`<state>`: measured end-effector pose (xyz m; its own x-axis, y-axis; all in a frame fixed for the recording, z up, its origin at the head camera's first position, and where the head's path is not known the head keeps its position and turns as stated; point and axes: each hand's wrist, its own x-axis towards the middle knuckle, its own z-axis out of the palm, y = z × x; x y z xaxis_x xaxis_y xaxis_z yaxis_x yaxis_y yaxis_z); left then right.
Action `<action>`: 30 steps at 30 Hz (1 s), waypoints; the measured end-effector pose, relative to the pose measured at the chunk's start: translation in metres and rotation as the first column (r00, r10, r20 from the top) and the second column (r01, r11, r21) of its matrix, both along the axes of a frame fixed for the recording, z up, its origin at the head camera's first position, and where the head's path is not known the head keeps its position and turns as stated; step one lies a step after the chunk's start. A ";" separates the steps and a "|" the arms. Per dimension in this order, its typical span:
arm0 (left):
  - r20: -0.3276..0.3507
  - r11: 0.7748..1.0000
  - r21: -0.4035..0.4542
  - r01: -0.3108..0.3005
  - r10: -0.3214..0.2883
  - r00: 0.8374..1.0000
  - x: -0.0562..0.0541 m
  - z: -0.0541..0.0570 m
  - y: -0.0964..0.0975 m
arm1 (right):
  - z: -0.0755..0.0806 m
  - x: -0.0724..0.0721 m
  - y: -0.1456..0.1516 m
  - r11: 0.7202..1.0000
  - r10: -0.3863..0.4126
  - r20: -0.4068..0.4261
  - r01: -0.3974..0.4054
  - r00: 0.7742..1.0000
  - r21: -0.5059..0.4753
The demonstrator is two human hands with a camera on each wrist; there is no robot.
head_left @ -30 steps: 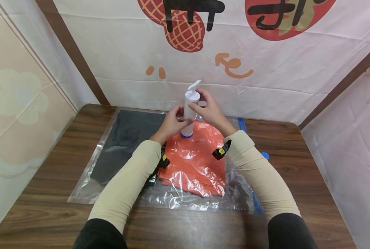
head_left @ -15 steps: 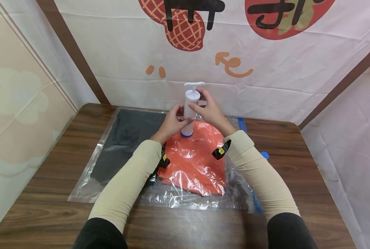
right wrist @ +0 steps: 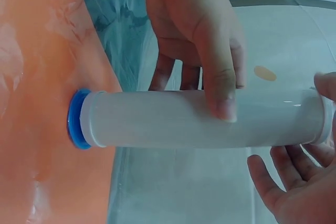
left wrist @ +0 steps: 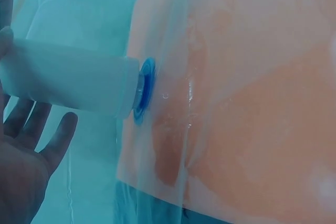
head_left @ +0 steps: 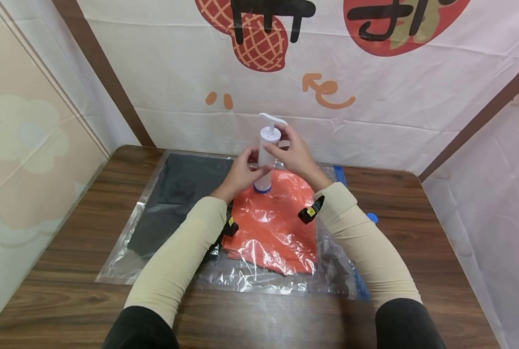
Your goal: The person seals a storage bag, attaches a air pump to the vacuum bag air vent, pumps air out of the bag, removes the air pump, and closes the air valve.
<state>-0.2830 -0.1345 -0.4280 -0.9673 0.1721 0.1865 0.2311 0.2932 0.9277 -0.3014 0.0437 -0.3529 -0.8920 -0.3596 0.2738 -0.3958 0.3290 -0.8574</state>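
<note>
A white hand pump (head_left: 267, 157) with a T-shaped handle (head_left: 271, 121) stands upright on a clear storage bag holding folded orange cloth (head_left: 272, 228). Its lower end meets a round blue valve (right wrist: 77, 119) on the bag. My left hand (head_left: 239, 175) grips the barrel around the middle, thumb (right wrist: 224, 100) across the front in the right wrist view. Higher up, my right hand (head_left: 298, 154) holds the barrel near its top, just below the handle. In the left wrist view the pump's upper part runs out of frame.
Left of the orange cloth lies dark cloth (head_left: 178, 198) in clear plastic. A small blue cap (head_left: 372, 217) sits on the wooden table (head_left: 399, 232) beyond the right forearm. A printed fabric wall (head_left: 176, 68) rises behind the table's far edge.
The pump's handle has turned about its shaft, from pointing diagonally, to lying crosswise, to a slight slant down to the right. Both hands and the barrel have stayed in place.
</note>
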 end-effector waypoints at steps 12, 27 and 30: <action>-0.016 1.000 0.009 0.008 -0.008 1.000 0.000 -0.001 0.000 | 0.001 -0.002 0.000 1.000 -0.005 -0.013 0.006 1.000 0.027; -0.021 1.000 0.017 0.006 -0.006 1.000 -0.001 0.000 0.001 | -0.001 -0.002 0.001 1.000 0.006 -0.013 -0.006 1.000 0.023; -0.026 1.000 0.022 0.002 -0.001 1.000 -0.001 0.000 0.000 | -0.001 -0.002 0.001 0.999 0.031 -0.002 -0.031 1.000 -0.008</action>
<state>-0.2841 -0.1341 -0.4284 -0.9617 0.1692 0.2156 0.2558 0.2720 0.9277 -0.3033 0.0445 -0.3536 -0.8801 -0.3850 0.2780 -0.4070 0.3099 -0.8593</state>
